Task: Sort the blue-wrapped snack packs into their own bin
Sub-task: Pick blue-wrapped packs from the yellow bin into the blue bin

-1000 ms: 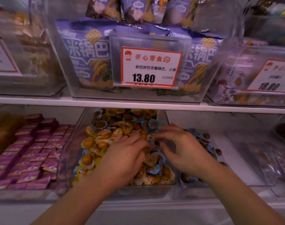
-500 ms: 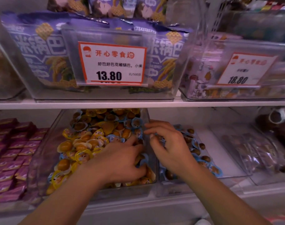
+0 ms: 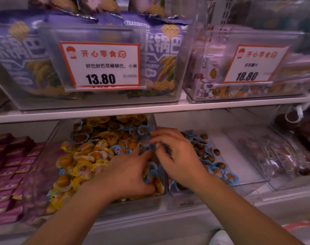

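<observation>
A clear bin (image 3: 52,142) on the lower shelf holds a heap of yellow-wrapped packs (image 3: 90,156) mixed with blue-wrapped snack packs (image 3: 119,149). To its right stands a second clear bin (image 3: 239,156) containing only blue-wrapped packs (image 3: 219,169). My left hand (image 3: 129,172) is dug into the right side of the mixed heap, fingers curled round blue packs. Over the wall between the two bins, my right hand (image 3: 177,156) has its fingers curled and pinches a blue pack at its tips.
Purple packets (image 3: 7,167) fill the bin at the left. A clear bin of dark snacks (image 3: 281,160) is at the right. The upper shelf (image 3: 150,107) carries bins of purple bags with price tags (image 3: 101,65) close above my hands.
Both hands have stayed at the wall between the two bins. My right hand's fingers have curled in tighter. The view has swung right and come closer.
</observation>
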